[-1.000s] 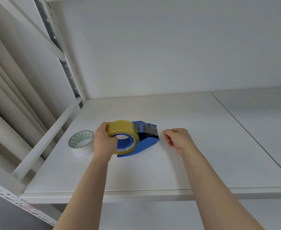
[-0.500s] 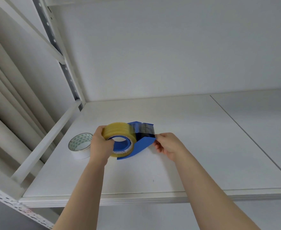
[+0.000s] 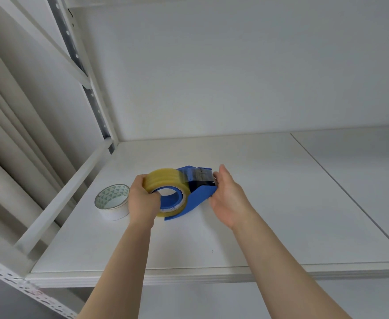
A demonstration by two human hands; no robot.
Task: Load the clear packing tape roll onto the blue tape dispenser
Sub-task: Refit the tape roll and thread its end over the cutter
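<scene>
The clear, yellowish packing tape roll (image 3: 168, 181) sits around the hub of the blue tape dispenser (image 3: 201, 195), which lies on its side on the white shelf (image 3: 269, 203). A strip of tape runs from the roll across to the dispenser's dark front end (image 3: 203, 176). My left hand (image 3: 142, 199) grips the roll's left side. My right hand (image 3: 229, 196) rests against the dispenser's front end, fingers together along its right side; the fingertips are partly hidden behind it.
A white tape roll with a green triangle pattern (image 3: 112, 202) lies flat left of my left hand. A white rail (image 3: 62, 199) and a perforated metal upright (image 3: 83, 72) border the shelf's left side. A seam (image 3: 340, 187) divides the shelf panels at right.
My right hand has moved left from a spot apart from the dispenser up against its front end. The camera has shifted slightly; my left hand stays on the roll.
</scene>
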